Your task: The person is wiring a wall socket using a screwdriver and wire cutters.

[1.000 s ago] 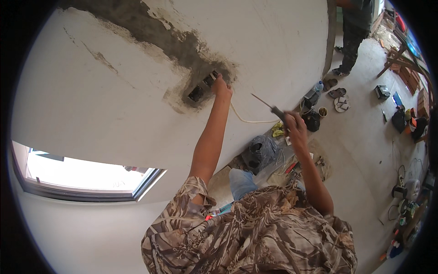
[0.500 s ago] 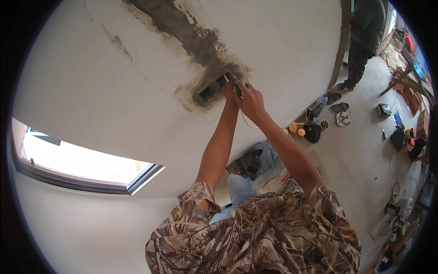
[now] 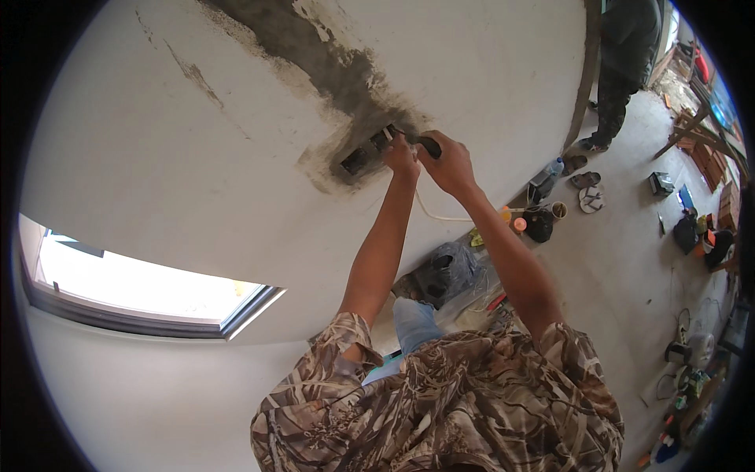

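My left hand (image 3: 403, 157) is closed at the right end of a dark recessed electrical box (image 3: 363, 157) in the wall. What its fingers pinch is too small to make out. Just right of it, my right hand (image 3: 451, 167) grips a tool with a dark rounded handle (image 3: 430, 146); its tip is hidden at my left fingers. A thin white cable (image 3: 425, 208) hangs from near my hands and curves right behind my right forearm. Grey mortar (image 3: 342, 75) surrounds the box and runs up the wall in a broad band.
A bright window (image 3: 149, 279) lies at left. Below my arms are a grey plastic bag (image 3: 456, 271) and other items along the wall foot. A water bottle (image 3: 555, 167), sandals (image 3: 591, 198) and a cup (image 3: 559, 210) stand at right. Another person (image 3: 621, 79) stands at upper right.
My right hand has shifted slightly right, away from the box, and turned, so the tool's dark handle shows more. My left hand stays at the box's right end.
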`<state>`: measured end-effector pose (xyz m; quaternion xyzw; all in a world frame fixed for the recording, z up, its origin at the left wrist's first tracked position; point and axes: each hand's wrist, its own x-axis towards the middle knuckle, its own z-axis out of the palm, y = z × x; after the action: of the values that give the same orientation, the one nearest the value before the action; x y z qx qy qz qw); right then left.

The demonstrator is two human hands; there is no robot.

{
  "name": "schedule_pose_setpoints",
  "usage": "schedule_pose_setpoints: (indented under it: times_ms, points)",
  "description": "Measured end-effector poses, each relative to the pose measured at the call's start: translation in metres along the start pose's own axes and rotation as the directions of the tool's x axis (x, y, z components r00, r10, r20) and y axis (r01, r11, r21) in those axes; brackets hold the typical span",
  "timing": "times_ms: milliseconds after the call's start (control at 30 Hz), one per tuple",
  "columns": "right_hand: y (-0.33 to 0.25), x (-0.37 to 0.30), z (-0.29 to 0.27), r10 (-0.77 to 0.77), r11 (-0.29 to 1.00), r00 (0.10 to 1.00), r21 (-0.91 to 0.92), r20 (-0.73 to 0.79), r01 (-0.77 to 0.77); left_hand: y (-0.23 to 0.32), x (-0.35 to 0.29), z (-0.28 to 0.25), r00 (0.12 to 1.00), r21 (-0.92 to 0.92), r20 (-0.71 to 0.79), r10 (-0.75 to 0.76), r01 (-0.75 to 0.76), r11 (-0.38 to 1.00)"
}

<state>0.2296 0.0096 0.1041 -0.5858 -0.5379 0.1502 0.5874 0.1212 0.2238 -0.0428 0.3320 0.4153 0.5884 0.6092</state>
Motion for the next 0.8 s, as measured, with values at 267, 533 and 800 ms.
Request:
schedule_pose_setpoints:
  times_ms: [267, 533, 800]
  points:
    - [0.018, -0.046, -0.039, 0.219, 0.968, 0.965, 0.153, -0.146, -0.197, 0.013, -0.045, 0.037, 0.984, 0.012, -0.023, -0.179, 0.179, 0.984]
    - [0.015, -0.079, -0.03, 0.311, 0.888, 0.945, 0.385, -0.099, -0.252, 0.034, 0.022, -0.042, 0.978, -0.198, 0.119, -0.169, 0.191, 0.961]
    - [0.054, -0.103, -0.052, 0.49, 0.786, 0.862, 0.495, -0.133, -0.37, 0.023, -0.021, 0.043, 0.93, 0.135, -0.267, -0.253, 0.296, 0.945]
